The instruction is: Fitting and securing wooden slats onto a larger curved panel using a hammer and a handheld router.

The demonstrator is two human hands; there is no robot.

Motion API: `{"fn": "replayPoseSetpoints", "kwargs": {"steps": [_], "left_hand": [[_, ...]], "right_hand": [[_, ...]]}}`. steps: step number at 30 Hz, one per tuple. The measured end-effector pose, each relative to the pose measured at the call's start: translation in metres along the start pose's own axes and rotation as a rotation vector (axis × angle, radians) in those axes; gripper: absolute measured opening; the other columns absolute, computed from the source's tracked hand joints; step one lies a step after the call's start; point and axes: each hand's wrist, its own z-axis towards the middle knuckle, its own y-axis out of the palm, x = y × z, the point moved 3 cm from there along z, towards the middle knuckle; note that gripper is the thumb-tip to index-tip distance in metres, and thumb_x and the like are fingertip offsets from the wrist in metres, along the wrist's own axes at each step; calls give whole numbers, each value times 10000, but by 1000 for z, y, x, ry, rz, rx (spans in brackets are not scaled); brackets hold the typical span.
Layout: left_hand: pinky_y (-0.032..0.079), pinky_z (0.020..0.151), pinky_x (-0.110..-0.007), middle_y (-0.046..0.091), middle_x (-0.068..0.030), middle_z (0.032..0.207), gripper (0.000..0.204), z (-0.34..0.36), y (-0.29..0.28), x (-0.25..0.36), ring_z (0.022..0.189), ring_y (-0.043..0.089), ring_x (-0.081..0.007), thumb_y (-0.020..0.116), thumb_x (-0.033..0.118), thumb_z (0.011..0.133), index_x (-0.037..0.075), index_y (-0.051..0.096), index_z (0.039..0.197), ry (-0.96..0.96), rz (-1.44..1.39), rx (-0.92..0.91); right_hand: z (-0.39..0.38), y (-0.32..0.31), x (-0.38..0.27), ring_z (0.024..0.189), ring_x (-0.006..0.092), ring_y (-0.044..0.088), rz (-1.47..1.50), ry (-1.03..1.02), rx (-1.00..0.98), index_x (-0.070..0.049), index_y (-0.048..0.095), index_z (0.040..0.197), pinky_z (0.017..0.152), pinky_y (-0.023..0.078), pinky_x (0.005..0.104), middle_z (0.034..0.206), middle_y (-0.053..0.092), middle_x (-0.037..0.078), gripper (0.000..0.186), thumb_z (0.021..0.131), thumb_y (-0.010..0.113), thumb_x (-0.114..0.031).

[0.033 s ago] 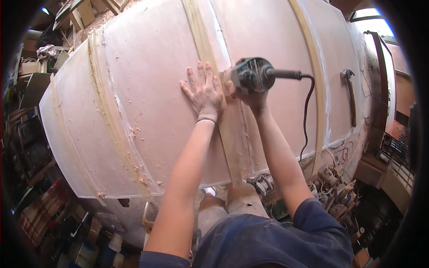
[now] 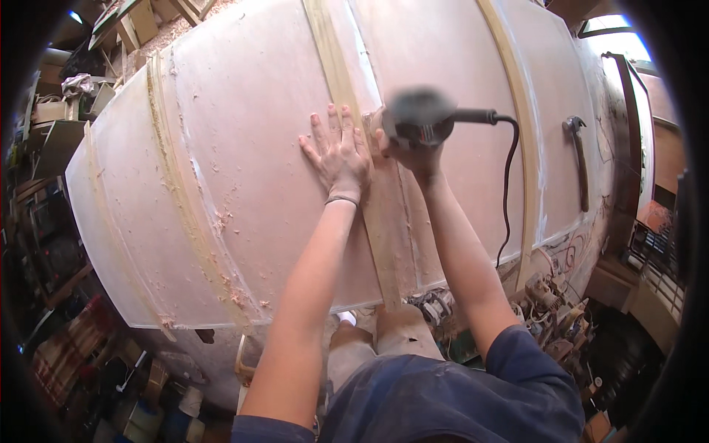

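My left hand (image 2: pixel 340 156) lies flat with fingers spread on the large pale pinkish panel (image 2: pixel 258 111), its right side against a wooden strip (image 2: pixel 380 236). Just right of it, my right hand (image 2: pixel 413 151) is wrapped round a corded power tool (image 2: pixel 421 118) with a dark rounded body. The body is smeared by motion, and its exact kind and working end cannot be made out. From its right side a black cord (image 2: pixel 508 177) curves down over the panel. The tool's body hides part of my right fingers.
A claw hammer (image 2: pixel 577 159) lies at the panel's right. More strips (image 2: pixel 509 74) cross the panel, with shavings scattered at the left (image 2: pixel 221 218). Wood scraps (image 2: pixel 133 29) are piled far left. Clutter and machine parts (image 2: pixel 550 295) stand past the panel's near edge.
The power tool has shifted slightly up and its body has become blurred. My left hand has barely moved and stays flat.
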Motion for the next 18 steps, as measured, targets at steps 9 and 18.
{"fn": "replayPoseSetpoints", "kwargs": {"steps": [9,18], "left_hand": [[30,1165,-599,234,2,1604,508,3,-5,3,1486,141,-318,345,331,1020,266,314,1523,-6,12,-71],[21,1162,-608,215,-16,1609,508,1,-9,1,1489,119,-331,338,317,1033,261,277,1534,-14,0,-160]], "right_hand": [[86,32,31,690,199,709,-166,-33,-22,-39,682,913,669,583,327,788,717,94,414,633,837,-301],[156,64,38,679,177,704,-246,-82,-41,-31,678,929,649,574,316,765,718,77,384,670,811,-282]]}}
